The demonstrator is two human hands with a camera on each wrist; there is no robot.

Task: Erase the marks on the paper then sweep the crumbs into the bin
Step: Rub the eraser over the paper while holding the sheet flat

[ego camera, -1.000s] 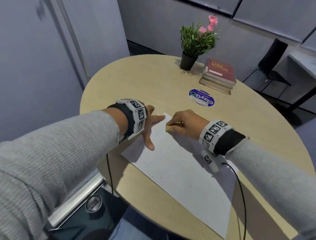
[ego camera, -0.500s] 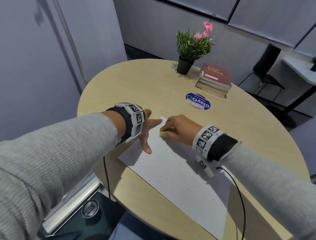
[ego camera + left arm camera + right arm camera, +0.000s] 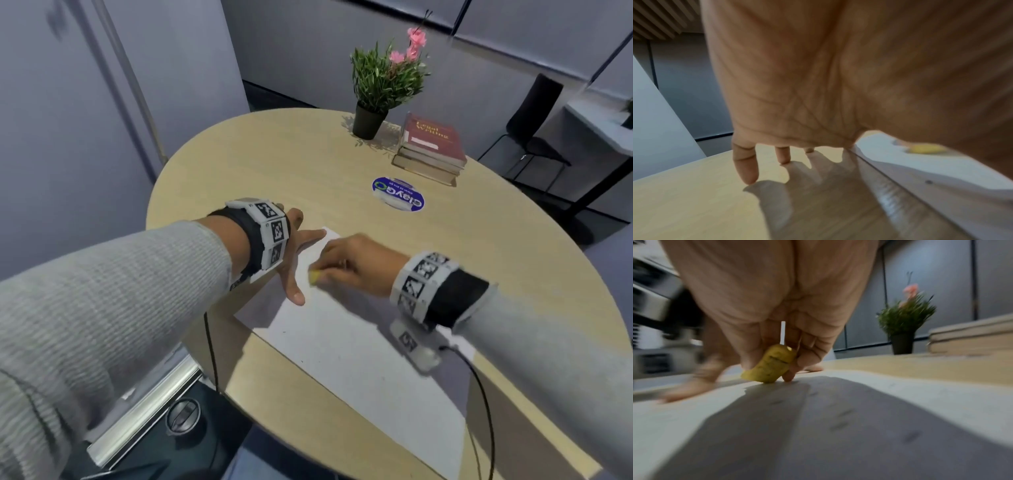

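Observation:
A white sheet of paper (image 3: 359, 370) lies on the round wooden table (image 3: 274, 164), dotted with small dark crumbs (image 3: 284, 331). My left hand (image 3: 298, 253) lies flat with spread fingers over the sheet's far left corner, holding it down. My right hand (image 3: 346, 263) pinches a small yellow eraser (image 3: 313, 277) between thumb and fingers; its tip touches the paper near the left thumb. In the right wrist view the eraser (image 3: 769, 365) is worn and smudged, and dark crumbs (image 3: 838, 426) lie on the paper (image 3: 920, 394). The left wrist view shows my palm (image 3: 818, 81) above the paper's edge (image 3: 900, 183).
A potted plant with pink flowers (image 3: 383, 82) and a stack of books (image 3: 431, 147) stand at the far side of the table. A blue round sticker (image 3: 399, 198) lies between them and the paper. A dark bin with a round lid (image 3: 183, 416) stands on the floor by the table's near left edge. A black chair (image 3: 534, 126) is at the right.
My right hand has slid the eraser leftward and nearer along the paper, toward the left thumb. The left hand has stayed pressed on the corner. The head view has shifted slightly.

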